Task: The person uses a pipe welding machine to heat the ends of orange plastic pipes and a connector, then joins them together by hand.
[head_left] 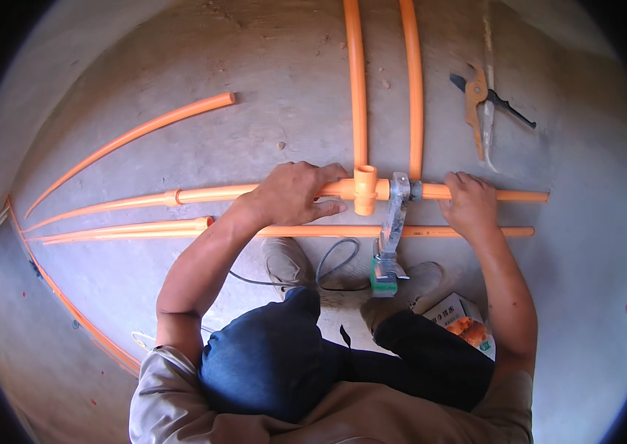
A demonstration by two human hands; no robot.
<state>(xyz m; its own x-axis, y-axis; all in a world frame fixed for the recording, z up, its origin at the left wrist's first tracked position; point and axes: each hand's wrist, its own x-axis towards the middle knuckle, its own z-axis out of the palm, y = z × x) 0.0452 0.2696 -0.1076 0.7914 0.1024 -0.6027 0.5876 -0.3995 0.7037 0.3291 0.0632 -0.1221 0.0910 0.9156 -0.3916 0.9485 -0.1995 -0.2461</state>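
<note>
My left hand grips an orange plastic pipe from the left, its thumb and fingers close to an orange tee fitting. Between my two hands stands a pipe fusion welder with a metal plate and green base. The tee sits against the welder's left side. On its other side is a short grey die, where a second orange pipe meets it. My right hand is wrapped round that pipe.
Another orange pipe lies nearer me. Two pipes run away at the top, and a loose one lies left. A pipe cutter is at far right. A box of orange fittings and a dark cord lie by my shoes.
</note>
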